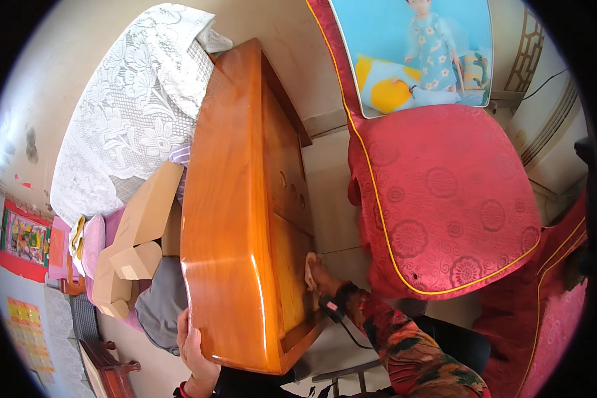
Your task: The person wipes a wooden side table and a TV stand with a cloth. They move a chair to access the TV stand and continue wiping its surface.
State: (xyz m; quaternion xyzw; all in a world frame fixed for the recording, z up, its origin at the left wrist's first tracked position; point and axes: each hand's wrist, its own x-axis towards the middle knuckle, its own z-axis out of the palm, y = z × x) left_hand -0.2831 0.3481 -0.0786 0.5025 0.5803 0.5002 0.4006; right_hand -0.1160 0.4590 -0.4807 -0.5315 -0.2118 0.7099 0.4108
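Pale floor tiles and a light wall, head view; clock taken with twelve at the top edge. Central: a varnished wooden furniture piece, orange-brown, with a recessed side panel; bed end or cabinet, cannot tell which. Around it: white lace cloth between ten and eleven, opened cardboard box at nine, red chair cover with yellow piping at three. Printed photo panel stands at the back of the seat, presumably leaning there for support.

Right hand: fingers curled, partly closed over a pale cloth, apparently folded. Cloth lies between nine and ten o'clock of that hand, against the recessed panel; likely bunched so the fingers can press it flat there. Black cable hangs near the wrist, toward five.

Left hand: loosely open, nothing gripped, fingers resting on the furniture's near edge toward seven. Probable reason: steadying. Cloth is well apart from it, toward two. Grey fabric lies near it, between ten and eleven.
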